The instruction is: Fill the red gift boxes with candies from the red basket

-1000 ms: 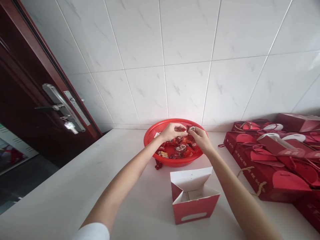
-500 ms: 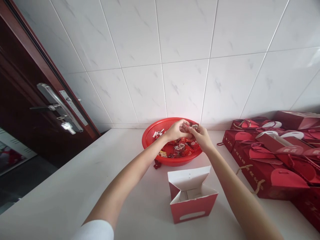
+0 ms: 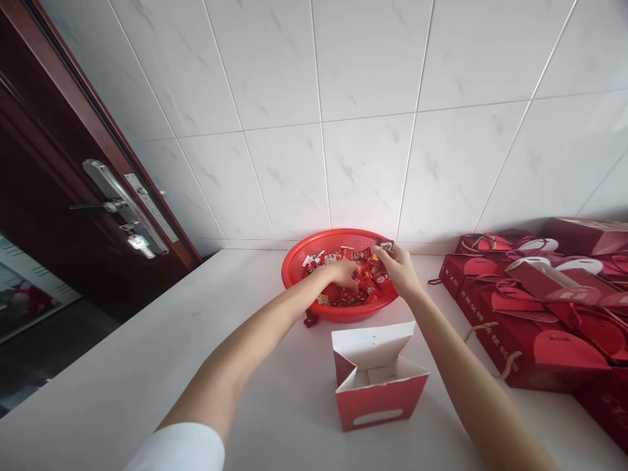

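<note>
A red plastic basket with perforated sides holds many wrapped candies, mostly red. My left hand reaches down among them, its fingers bent and their tips hidden, so its grip cannot be made out. At the basket's right rim my right hand is closed on a small wrapped candy with a dark and white wrapper. Nearer to me, between my forearms, a red paper box stands upright with its top open, showing a white inside and a bare bottom.
Several closed red gift boxes with rope handles crowd the right side of the white table. A tiled wall rises behind the basket. At left stands a dark red door with keys hanging from its lock.
My left hand has moved away from my right hand and down into the candies. My right hand stays at the rim with its candy. The view has shifted slightly.
</note>
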The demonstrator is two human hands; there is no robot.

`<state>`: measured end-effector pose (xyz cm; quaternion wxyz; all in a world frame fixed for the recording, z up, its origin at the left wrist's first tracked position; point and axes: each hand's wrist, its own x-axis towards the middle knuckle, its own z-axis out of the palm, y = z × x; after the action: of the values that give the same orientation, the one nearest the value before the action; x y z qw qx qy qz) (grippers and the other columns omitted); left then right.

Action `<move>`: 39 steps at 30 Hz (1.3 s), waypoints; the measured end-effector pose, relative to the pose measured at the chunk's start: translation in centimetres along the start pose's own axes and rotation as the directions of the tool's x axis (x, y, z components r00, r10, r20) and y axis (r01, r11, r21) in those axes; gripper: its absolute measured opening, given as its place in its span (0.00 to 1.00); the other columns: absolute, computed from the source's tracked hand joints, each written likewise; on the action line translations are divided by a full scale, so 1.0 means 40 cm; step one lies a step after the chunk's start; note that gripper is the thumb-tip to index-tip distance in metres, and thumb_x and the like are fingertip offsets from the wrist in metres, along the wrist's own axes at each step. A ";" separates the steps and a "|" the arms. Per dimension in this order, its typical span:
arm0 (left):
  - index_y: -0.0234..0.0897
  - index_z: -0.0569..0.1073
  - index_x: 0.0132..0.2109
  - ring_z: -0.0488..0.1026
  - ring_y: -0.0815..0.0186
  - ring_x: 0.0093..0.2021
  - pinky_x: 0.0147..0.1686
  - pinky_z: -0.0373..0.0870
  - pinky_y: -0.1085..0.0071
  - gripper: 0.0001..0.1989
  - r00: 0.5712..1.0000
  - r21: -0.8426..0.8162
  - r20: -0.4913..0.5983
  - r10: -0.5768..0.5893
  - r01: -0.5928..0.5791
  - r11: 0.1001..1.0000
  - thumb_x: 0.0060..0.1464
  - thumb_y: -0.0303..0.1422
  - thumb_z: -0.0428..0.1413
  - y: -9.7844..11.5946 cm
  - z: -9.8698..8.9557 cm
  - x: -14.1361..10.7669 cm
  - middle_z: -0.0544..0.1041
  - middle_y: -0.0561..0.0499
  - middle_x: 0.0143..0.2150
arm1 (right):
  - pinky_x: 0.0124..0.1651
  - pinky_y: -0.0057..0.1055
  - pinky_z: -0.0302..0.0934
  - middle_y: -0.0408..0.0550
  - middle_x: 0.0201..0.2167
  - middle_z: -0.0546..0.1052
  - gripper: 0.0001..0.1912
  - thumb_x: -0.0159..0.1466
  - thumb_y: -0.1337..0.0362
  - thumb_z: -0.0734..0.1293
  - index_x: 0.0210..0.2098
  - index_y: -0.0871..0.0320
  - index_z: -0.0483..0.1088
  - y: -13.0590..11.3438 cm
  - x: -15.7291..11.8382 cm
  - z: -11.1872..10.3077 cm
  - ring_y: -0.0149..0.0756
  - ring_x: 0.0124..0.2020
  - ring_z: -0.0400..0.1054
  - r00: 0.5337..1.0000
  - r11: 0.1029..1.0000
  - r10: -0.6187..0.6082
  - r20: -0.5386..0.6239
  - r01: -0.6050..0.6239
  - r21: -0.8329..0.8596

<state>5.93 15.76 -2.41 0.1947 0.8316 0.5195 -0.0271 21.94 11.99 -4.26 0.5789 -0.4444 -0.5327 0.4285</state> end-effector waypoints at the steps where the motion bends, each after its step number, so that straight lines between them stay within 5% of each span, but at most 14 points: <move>1: 0.38 0.76 0.31 0.75 0.59 0.35 0.33 0.68 0.69 0.06 0.999 -0.010 -0.026 -0.026 0.025 1.000 0.43 0.33 0.65 -0.004 -0.004 -0.001 0.78 0.51 0.34 | 0.21 0.30 0.60 0.41 0.21 0.71 0.22 0.53 0.44 0.71 0.30 0.53 0.63 0.001 0.001 0.000 0.35 0.20 0.68 1.000 1.000 -0.001 -0.001 0.001 -0.002; 5: 0.38 0.77 0.42 0.76 0.61 0.38 0.33 0.68 0.71 0.11 0.971 -0.067 -0.201 -0.127 0.115 0.991 0.52 0.27 0.54 -0.026 -0.017 -0.003 0.80 0.50 0.39 | 0.21 0.30 0.61 0.41 0.23 0.71 0.20 0.54 0.45 0.71 0.30 0.53 0.63 0.004 0.003 0.001 0.34 0.20 0.68 1.000 1.000 -0.010 -0.005 0.010 -0.006; 9: 0.39 0.79 0.43 0.77 0.57 0.41 0.36 0.71 0.68 0.15 0.953 -0.097 -0.250 -0.172 0.152 0.984 0.48 0.24 0.56 -0.044 -0.019 0.000 0.82 0.48 0.41 | 0.21 0.30 0.61 0.41 0.24 0.71 0.20 0.54 0.46 0.70 0.30 0.53 0.63 0.004 0.003 0.001 0.34 0.20 0.68 1.000 1.000 -0.009 -0.002 0.009 -0.010; 14: 0.43 0.80 0.47 0.74 0.56 0.53 0.51 0.70 0.68 0.17 0.971 -0.096 -0.239 0.020 -0.045 0.994 0.47 0.30 0.63 -0.020 -0.014 -0.015 0.80 0.51 0.52 | 0.20 0.30 0.60 0.41 0.23 0.71 0.21 0.53 0.44 0.70 0.29 0.53 0.62 0.001 0.001 0.001 0.35 0.20 0.68 1.000 1.000 -0.011 0.005 0.011 -0.012; 18: 0.43 0.80 0.43 0.77 0.61 0.46 0.44 0.71 0.73 0.12 0.957 -0.070 0.057 0.283 -0.279 0.958 0.48 0.29 0.63 0.028 0.009 -0.034 0.81 0.54 0.46 | 0.21 0.30 0.62 0.41 0.22 0.71 0.22 0.53 0.44 0.71 0.29 0.53 0.62 -0.001 -0.002 0.002 0.35 0.21 0.68 1.000 1.000 -0.025 0.004 0.025 -0.004; 21: 0.42 0.79 0.45 0.77 0.57 0.44 0.40 0.71 0.69 0.18 0.919 0.024 0.228 0.321 -0.335 0.942 0.45 0.24 0.61 0.049 0.028 -0.035 0.80 0.50 0.48 | 0.22 0.31 0.62 0.41 0.23 0.71 0.21 0.52 0.44 0.71 0.29 0.53 0.62 -0.001 -0.004 0.002 0.35 0.21 0.68 1.000 1.000 -0.030 0.005 0.030 -0.007; 25: 0.43 0.75 0.53 0.75 0.48 0.51 0.48 0.71 0.63 0.31 0.987 0.267 0.135 0.085 -0.119 0.956 0.38 0.29 0.68 0.050 0.027 -0.018 0.76 0.43 0.55 | 0.22 0.30 0.62 0.41 0.23 0.71 0.21 0.53 0.45 0.71 0.30 0.53 0.64 0.000 -0.006 0.000 0.34 0.21 0.67 1.000 0.999 -0.028 -0.003 0.028 -0.018; 28: 0.41 0.75 0.52 0.75 0.46 0.53 0.49 0.71 0.63 0.33 0.994 0.327 0.099 -0.048 0.013 0.945 0.34 0.31 0.70 0.039 0.018 -0.006 0.77 0.41 0.54 | 0.22 0.30 0.61 0.41 0.22 0.71 0.21 0.53 0.44 0.72 0.30 0.54 0.64 0.000 -0.006 -0.001 0.34 0.21 0.67 1.000 0.999 -0.027 0.007 0.027 -0.023; 39: 0.43 0.77 0.54 0.78 0.57 0.47 0.41 0.72 0.71 0.27 0.995 0.131 0.037 -0.097 0.091 0.987 0.46 0.24 0.57 -0.020 -0.006 0.006 0.81 0.47 0.52 | 0.22 0.31 0.62 0.40 0.23 0.69 0.21 0.52 0.45 0.72 0.30 0.53 0.63 0.003 -0.005 0.000 0.35 0.21 0.68 0.999 0.999 -0.030 0.013 0.030 -0.018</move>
<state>5.29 16.36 -2.49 0.1503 0.8161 0.5511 -0.0875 21.94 11.83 -4.40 0.5778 -0.4389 -0.5468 0.4177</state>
